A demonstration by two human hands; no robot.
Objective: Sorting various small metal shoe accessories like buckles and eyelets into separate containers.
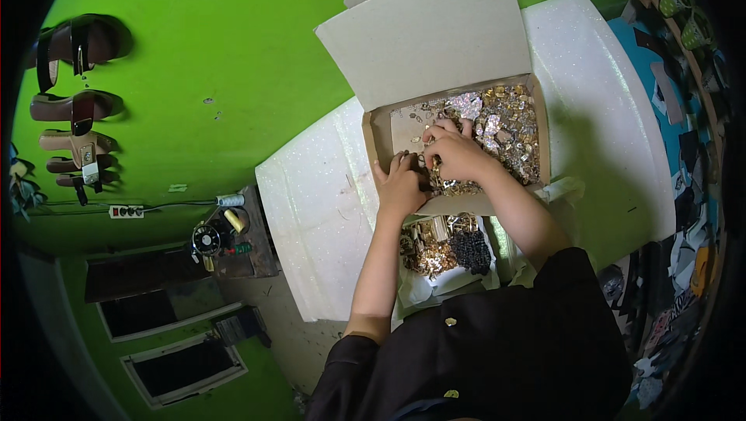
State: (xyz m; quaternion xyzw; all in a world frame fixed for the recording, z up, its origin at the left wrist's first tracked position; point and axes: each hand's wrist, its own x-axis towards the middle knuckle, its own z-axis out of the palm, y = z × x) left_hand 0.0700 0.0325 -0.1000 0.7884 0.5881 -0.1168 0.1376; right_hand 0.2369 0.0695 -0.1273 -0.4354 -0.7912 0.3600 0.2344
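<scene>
A cardboard box (543, 129) with its lid (431, 36) raised holds a heap of small gold and silver metal ornaments (517, 122), thickest on its right side. My left hand (402, 186) is over the box's near left corner, its fingers apart and reaching inside. Close by, my right hand (458, 155) bends down into the ornaments near the middle, fingers curled; whatever they pinch is too small to make out. In front of the box a white tray (444, 289) holds gold pieces (434, 256) and a pile of black beads or trims (470, 252).
The box and tray are on a white glittery table (318, 188). Sandals (78, 106) hang on the green wall at left. A small machine with thread spools (221, 234) stands left of the table. Scraps of material (684, 164) crowd the right side.
</scene>
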